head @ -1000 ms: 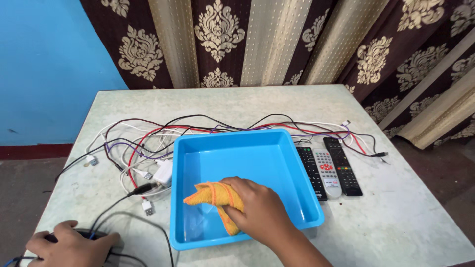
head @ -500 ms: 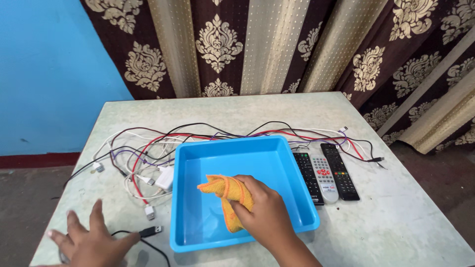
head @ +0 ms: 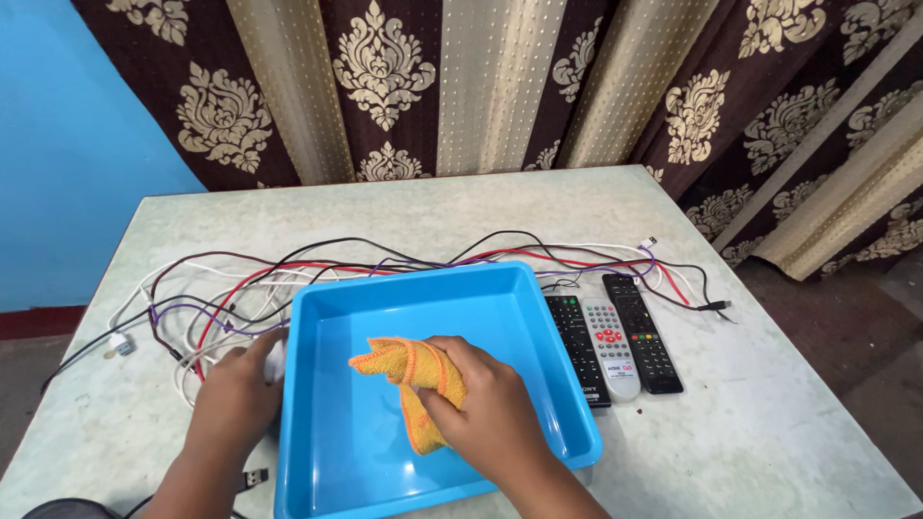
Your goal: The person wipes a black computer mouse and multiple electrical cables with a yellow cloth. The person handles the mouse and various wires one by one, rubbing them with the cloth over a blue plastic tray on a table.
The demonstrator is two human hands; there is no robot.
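Observation:
A blue plastic tray (head: pixel 538 322) sits on the pale table in front of me. My right hand (head: pixel 490 413) is inside it, closed on a folded orange cloth (head: pixel 409 370) pressed against the tray floor. My left hand (head: pixel 236 399) rests at the tray's left rim, fingers curled against the edge, covering a white charger plug. Whether it grips the rim I cannot tell.
A tangle of black, red, white and purple cables (head: pixel 240 284) spreads left of and behind the tray. Three remote controls (head: pixel 611 332) lie side by side right of it. A black USB plug (head: pixel 255 476) lies near my left wrist. Patterned curtains hang behind the table (head: pixel 769 423).
My left hand has moved from the table's near left corner up to the tray's left rim. The right hand and cloth have stayed in the tray, shifting slightly.

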